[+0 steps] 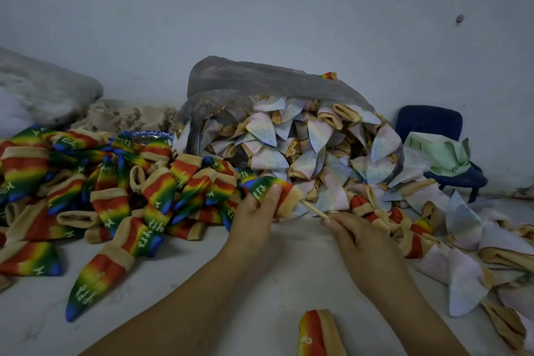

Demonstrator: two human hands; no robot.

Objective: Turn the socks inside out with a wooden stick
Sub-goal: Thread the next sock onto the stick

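My left hand (254, 217) grips a rainbow sock (270, 186) with a tan cuff, its bright side out, held just above the white floor. A thin wooden stick (313, 209) runs out of the sock's cuff toward the right. My right hand (355, 234) holds the stick's near end between thumb and fingers. Most of the stick is hidden inside the sock and my right hand.
A heap of bright rainbow socks (109, 191) fills the left. A grey plastic bag (260, 81) spills pale inside-out socks (303, 147) in the middle and right. One rainbow sock (315, 332) lies near me. A blue chair (433, 124) stands at the back right.
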